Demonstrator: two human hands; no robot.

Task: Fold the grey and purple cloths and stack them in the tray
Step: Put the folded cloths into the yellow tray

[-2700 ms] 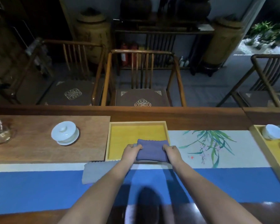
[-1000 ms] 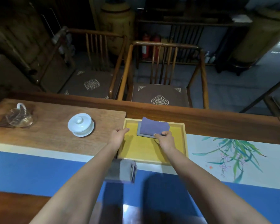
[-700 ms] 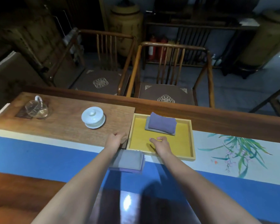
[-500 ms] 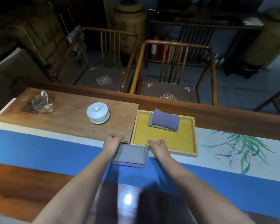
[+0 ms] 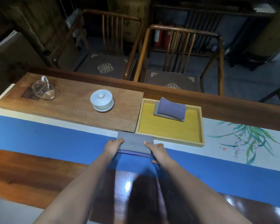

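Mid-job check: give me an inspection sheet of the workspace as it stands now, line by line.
Surface: wooden table with a blue and white runner and a wooden board.
Job's things: yellow tray holds a folded purple cloth on a grey one; a second folded grey cloth with a purple layer beneath lies on the runner, in front of the tray.
Clutter: white lidded cup, glass pitcher, both on the board.
Grippers: left hand and right hand grip the near cloth's ends.
Cables: nothing seen.
Surroundings: two wooden chairs behind the table.
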